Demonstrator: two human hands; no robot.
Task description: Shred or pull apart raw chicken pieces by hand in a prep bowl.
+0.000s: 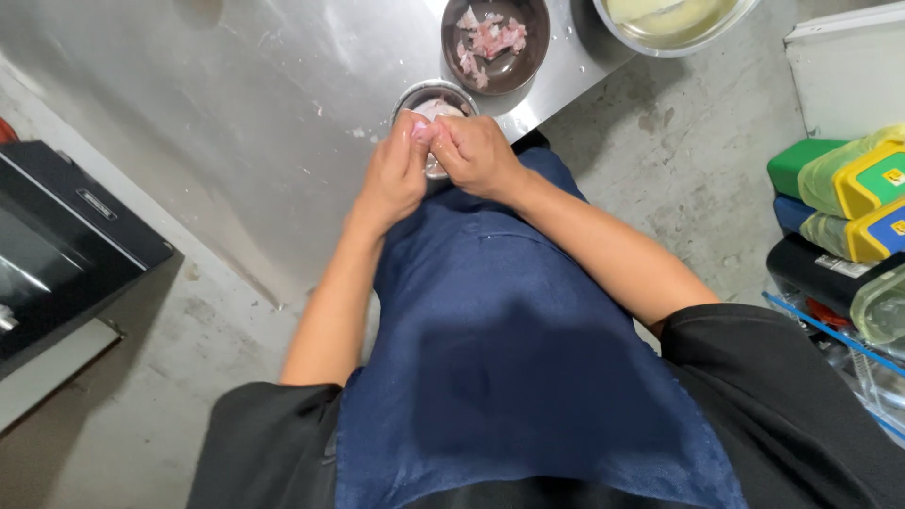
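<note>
Your left hand (394, 174) and right hand (474, 153) together pinch a pale pink piece (423, 131) over a small steel bowl (434, 98).

Black short sleeves, blue apron (509, 377)

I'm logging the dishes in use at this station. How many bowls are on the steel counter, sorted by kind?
Small steel bowl under the hands: 1
Dark round bowl holding pink peelings: 1
Large steel bowl of pale yellowish contents, cut off at the frame's top: 1
Total: 3

Both the left hand and the right hand pinch a small pale pink piece over the small bowl.
</note>
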